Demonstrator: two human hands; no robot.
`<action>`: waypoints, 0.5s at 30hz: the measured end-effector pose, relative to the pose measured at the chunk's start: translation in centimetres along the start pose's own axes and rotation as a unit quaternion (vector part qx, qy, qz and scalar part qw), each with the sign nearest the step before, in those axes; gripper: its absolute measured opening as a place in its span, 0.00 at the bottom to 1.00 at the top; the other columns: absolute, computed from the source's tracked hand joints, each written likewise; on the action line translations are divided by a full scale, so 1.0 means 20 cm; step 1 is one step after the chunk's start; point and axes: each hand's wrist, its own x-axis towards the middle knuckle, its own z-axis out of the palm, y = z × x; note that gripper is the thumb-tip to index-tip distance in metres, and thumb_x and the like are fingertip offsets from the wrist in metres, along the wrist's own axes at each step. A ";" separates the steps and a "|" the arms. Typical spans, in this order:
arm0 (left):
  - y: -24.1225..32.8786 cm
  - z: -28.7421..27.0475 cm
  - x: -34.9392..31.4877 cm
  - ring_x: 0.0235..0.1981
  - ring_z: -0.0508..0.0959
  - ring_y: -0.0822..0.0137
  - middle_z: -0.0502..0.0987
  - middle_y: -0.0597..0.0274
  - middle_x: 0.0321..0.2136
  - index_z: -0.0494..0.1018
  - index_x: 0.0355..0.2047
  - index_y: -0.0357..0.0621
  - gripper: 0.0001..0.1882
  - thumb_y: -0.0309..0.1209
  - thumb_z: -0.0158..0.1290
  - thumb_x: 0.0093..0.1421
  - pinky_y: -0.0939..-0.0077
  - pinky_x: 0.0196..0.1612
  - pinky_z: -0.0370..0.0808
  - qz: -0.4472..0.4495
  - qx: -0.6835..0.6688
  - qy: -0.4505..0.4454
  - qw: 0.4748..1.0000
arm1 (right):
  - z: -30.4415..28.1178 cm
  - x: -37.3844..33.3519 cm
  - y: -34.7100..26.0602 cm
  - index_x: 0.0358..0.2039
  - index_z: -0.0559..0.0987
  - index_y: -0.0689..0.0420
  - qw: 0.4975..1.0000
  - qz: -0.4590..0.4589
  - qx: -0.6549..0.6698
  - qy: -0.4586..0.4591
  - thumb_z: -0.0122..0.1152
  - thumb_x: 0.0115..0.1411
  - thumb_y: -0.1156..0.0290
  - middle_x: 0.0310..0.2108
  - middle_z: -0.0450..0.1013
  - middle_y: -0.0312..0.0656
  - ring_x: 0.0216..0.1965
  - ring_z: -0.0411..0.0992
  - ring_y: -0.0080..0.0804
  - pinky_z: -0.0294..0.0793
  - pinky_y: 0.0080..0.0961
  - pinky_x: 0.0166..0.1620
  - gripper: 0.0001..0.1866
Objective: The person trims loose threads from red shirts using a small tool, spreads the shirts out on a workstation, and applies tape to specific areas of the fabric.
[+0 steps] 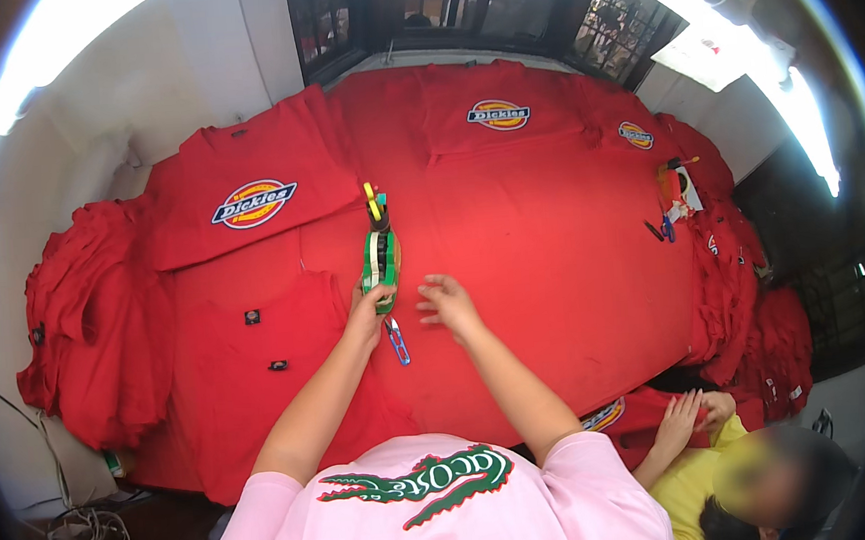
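My left hand (367,313) is closed around the near end of a green tape dispenser (379,259) with a pale roll and black parts. At its far end stands a black piece with a yellow tip (374,200); how they join is unclear. My right hand (447,304) hovers just to the right, fingers apart and slightly bent, holding nothing. Below and between both hands lie blue-handled thread snips (398,343) on the red table surface (542,262). To the left, a red shirt (257,342) lies spread, with small dark neck labels.
Printed red shirts (254,152) lie along the far side. A heaped red pile (100,313) stands at left, another (729,279) at right. Small tools (668,218) sit near the right edge. At lower right, a person in yellow has their hands (686,418) over red cloth.
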 end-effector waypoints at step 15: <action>-0.15 0.24 -0.09 0.39 0.82 0.68 0.81 0.59 0.39 0.71 0.50 0.38 0.20 0.30 0.63 0.60 0.71 0.43 0.80 0.077 0.163 0.052 0.982 | 0.13 0.04 0.18 0.56 0.76 0.65 0.980 -0.117 0.157 0.027 0.46 0.68 0.85 0.46 0.79 0.45 0.44 0.79 0.29 0.82 0.27 0.47 0.18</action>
